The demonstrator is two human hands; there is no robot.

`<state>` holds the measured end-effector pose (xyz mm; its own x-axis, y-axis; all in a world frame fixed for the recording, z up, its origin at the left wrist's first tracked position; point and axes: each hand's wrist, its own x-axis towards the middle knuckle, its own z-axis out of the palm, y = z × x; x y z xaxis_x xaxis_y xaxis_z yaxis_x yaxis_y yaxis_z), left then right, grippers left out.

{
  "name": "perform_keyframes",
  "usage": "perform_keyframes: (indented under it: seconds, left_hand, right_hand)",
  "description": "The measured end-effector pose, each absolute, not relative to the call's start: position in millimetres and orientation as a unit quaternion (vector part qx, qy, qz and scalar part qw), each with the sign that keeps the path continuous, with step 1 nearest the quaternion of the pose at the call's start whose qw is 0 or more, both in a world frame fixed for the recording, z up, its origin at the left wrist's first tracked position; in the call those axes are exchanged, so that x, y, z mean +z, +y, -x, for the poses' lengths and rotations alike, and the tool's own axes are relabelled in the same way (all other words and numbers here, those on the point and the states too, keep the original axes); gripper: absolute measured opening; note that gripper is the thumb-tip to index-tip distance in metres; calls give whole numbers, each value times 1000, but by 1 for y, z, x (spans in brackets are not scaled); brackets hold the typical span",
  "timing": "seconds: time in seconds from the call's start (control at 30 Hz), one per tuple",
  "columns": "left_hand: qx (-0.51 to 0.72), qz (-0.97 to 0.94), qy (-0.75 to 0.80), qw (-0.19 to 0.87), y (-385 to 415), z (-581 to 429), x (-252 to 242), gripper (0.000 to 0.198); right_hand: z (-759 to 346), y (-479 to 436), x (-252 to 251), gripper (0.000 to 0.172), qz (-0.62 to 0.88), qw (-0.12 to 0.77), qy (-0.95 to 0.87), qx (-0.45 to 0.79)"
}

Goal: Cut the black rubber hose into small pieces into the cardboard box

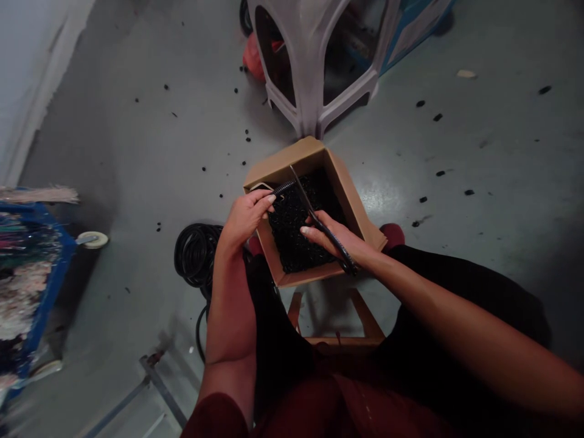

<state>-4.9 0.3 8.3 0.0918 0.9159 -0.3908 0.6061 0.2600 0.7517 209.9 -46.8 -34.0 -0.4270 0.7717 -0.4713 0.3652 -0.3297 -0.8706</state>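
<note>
My left hand (249,214) pinches a black ribbed tube (283,187) near its end, over the cardboard box (260,170). My right hand (326,231) is closed around dark-handled scissors (306,202), whose blades point up and left. The blades are at the tip of the tube; whether they touch it I cannot tell. Beneath both hands, a heap of small black pieces (303,240) fills the bottom of the box. On the floor beside my left forearm lies a coil of black tubing (196,254).
A pale plastic stool (310,67) stands just beyond the box, with a red bag (254,58) and a blue box (415,33) near it. At the left is a blue wheeled bin (43,292) of scraps. Small black bits are scattered over the floor (493,243).
</note>
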Motion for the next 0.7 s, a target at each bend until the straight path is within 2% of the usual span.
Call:
perform_keyframes:
  seconds: [0.27, 0.7]
  left_hand:
    - [157, -595, 652, 442, 0, -2, 8, 34]
    - [135, -605, 649, 441, -3, -11, 11, 35]
  right_hand:
    - [-211, -46, -27, 42, 498, 135, -572, 638]
    - [-209, -46, -31, 42, 498, 145, -553, 652]
